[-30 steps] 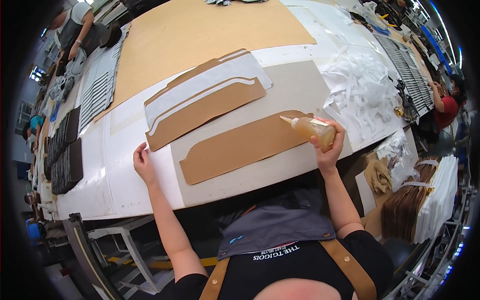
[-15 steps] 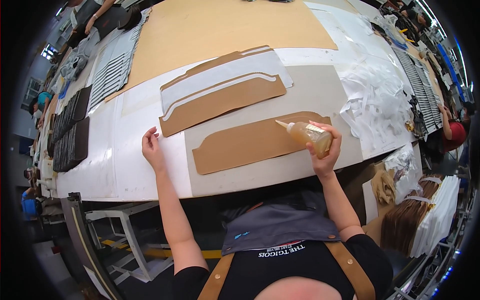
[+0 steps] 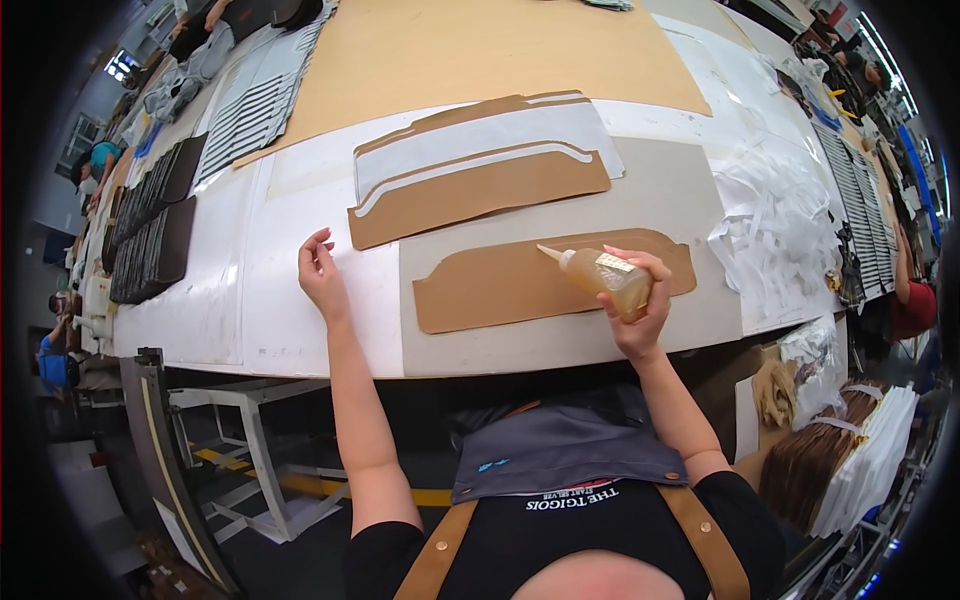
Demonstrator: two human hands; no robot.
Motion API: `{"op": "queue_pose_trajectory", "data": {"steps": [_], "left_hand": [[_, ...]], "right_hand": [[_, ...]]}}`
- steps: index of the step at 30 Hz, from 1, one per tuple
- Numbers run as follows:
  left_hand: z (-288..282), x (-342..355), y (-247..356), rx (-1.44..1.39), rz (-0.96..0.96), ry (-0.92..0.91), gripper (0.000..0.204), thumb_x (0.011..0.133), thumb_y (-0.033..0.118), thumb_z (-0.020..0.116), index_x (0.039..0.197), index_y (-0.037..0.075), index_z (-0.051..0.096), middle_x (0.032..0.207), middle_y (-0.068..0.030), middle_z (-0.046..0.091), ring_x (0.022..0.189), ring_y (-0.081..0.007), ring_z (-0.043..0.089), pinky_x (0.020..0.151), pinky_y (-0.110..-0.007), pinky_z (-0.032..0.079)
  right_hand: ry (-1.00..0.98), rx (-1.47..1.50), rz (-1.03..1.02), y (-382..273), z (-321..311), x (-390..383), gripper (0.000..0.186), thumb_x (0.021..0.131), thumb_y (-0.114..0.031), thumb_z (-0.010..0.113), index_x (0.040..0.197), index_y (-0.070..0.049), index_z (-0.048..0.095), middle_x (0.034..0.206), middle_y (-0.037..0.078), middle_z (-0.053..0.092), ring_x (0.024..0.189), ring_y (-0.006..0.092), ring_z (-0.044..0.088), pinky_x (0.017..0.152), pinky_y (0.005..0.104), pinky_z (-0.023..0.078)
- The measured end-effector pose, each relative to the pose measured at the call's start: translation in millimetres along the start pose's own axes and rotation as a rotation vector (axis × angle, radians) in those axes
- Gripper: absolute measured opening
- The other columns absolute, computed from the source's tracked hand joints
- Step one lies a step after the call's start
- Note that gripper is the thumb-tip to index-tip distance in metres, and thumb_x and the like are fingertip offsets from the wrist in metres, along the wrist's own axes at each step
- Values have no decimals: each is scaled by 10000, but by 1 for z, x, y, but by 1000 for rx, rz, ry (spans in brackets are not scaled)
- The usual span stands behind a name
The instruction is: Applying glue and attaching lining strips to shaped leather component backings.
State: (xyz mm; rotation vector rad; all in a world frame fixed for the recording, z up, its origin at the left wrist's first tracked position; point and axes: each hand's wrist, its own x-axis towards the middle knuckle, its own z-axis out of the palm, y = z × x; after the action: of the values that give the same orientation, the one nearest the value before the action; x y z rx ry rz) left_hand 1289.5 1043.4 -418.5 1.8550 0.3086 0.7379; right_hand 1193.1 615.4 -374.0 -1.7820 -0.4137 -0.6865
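Note:
My right hand (image 3: 640, 305) is wrapped round a squeeze bottle (image 3: 612, 281) of amber liquid, tilted with its narrow nozzle pointing left. The nozzle tip is over the upper part of a brown shaped panel (image 3: 480, 295); whether it touches cannot be made out. That panel lies flat on a grey sheet (image 3: 560, 347). My left hand (image 3: 323, 275) holds nothing, its fingers loosely bent and apart, above the white tabletop left of the panel. Beyond lie more brown panels (image 3: 480, 192) with white curved strips along their edges and a white sheet between them.
A large tan sheet (image 3: 500, 50) covers the far table. White scraps (image 3: 770, 225) are heaped at right. Stacked dark pieces (image 3: 155, 245) and striped pieces (image 3: 250, 115) line the left. Bundled brown and white sheets (image 3: 840, 460) stand below right. Other people work along both sides.
The bottle's nozzle has shifted left along the upper part of the near brown panel, my right hand moving with it. My left hand stays near the same spot. The whole view has shifted slightly.

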Motion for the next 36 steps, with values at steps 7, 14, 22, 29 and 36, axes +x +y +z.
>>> {"op": "queue_pose_trajectory", "data": {"steps": [7, 14, 22, 29, 36], "left_hand": [[0, 1, -2, -23, 42, 22, 220, 1040, 9, 487, 1124, 4, 689, 1111, -61, 736, 933, -155, 667, 856, -294, 530], [-1, 1, 2, -2, 58, 24, 204, 1035, 20, 499, 1099, 19, 693, 1116, -49, 749, 915, -154, 679, 836, -305, 515], [-1, 0, 8, 8, 76, 20, 186, 1050, 44, 501, 1074, 34, 686, 1096, -38, 744, 907, -161, 683, 802, -303, 507], [-2, -1, 10, -4, 65, 32, 187, 1053, 52, 500, 1056, 37, 686, 1094, -35, 742, 905, -163, 685, 784, -305, 506], [-1, -1, 12, 13, 79, 28, 193, 1055, 56, 506, 1048, 45, 699, 1083, -28, 739, 895, -154, 685, 742, -292, 496]], "right_hand": [[-60, 10, -37, -4, 23, 6, 562, 863, -106, 848, 1277, -23, 477, 1244, 216, 628, 1200, 362, 665, 1019, 426, 539], [-124, 45, -57, -7, 45, 9, 575, 847, -92, 858, 1273, -18, 479, 1237, 204, 629, 1211, 370, 663, 1012, 428, 550], [-182, 109, -89, -8, 68, 14, 589, 832, -98, 872, 1270, -18, 486, 1238, 201, 633, 1205, 367, 666, 1021, 435, 547], [-239, 117, -131, -7, 84, 20, 599, 818, -106, 885, 1263, -27, 492, 1251, 218, 654, 1203, 365, 670, 1007, 430, 551], [-275, 160, -135, -8, 92, 21, 608, 813, -101, 887, 1263, -26, 485, 1253, 223, 651, 1195, 378, 672, 1009, 443, 554]]}}
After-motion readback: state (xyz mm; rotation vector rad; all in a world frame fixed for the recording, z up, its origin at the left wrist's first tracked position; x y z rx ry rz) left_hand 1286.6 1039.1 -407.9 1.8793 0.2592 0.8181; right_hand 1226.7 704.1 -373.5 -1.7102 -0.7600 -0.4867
